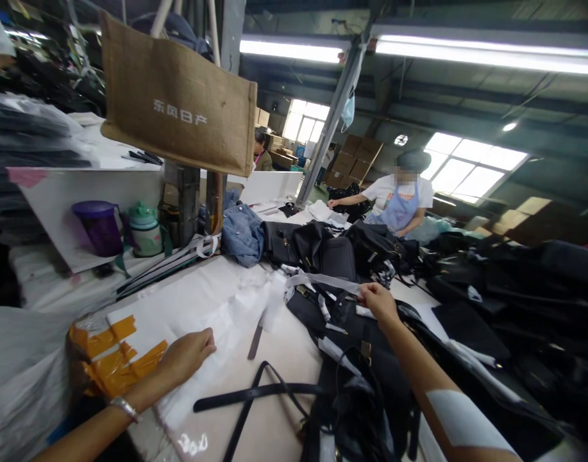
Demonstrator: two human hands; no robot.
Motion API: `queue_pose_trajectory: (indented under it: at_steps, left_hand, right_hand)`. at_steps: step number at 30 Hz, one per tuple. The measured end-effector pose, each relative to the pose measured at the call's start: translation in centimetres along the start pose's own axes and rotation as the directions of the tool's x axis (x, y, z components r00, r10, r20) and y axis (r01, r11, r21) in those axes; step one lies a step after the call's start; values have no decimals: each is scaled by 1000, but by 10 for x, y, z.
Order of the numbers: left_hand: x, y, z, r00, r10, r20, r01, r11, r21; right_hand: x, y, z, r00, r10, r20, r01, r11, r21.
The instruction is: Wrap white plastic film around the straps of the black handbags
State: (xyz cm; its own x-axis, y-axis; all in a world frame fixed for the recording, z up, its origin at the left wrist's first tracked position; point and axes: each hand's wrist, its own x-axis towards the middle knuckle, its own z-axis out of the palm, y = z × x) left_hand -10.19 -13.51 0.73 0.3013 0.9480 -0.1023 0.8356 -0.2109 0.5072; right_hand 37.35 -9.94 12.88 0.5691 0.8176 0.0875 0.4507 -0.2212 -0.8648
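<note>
My right hand (378, 301) is pinched on the end of a translucent plastic strip (327, 281) that runs left over the black bags. Closed fingers on my left hand (192, 353) rest over white plastic sheeting (226, 314) on the table; what they hold, if anything, is hidden. Between my hands lie a black strap (260, 391) and a thin dark strip (256, 340). Below my right hand is a black bag (370, 366) with metal clasps and white wrapping on its parts.
Black bags (332, 256) and a denim bag (244, 234) line the table's back. A brown bag (178, 96) hangs upper left, above a purple cup (99, 228) and green bottle (145, 231). Black goods (529, 289) are heaped right. A person (402, 199) in an apron works beyond.
</note>
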Motion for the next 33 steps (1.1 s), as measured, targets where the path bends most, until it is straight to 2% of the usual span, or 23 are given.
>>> queue_pose_trajectory:
  at_steps: [5,9,13,16,19,23,29,33]
  left_hand:
    - [-3,5,5,999,29,20,-30,998,62]
    - [-7,6,13,999,40,29,-41,998,45]
    - [-9,3,23,996,91,19,-92,993,72]
    - [-9,3,25,996,83,33,-86,992,89]
    - [-9,5,22,996,70,51,-75,992,104]
    - [-11,6,20,997,54,56,-59,993,104]
    - [-6,4,19,996,58,71,-66,991,112]
    - [-4,2,22,996,67,67,-73,993,93]
  right_hand:
    - [0,-6,-16,1000,-30,-6,30,998,-47]
    - [2,-13,-29,993,-115,14,116,974,-196]
    - [6,-24,-43,966,-256,29,243,867,-436]
    - [12,-36,-46,939,-341,38,299,758,-579]
    - [19,-44,-44,924,-382,31,301,674,-674]
    - [28,-49,-45,918,-395,-27,244,616,-749]
    - [36,-55,-60,923,-373,-94,160,596,-786]
    - [32,-56,-62,929,-366,-59,195,618,-761]
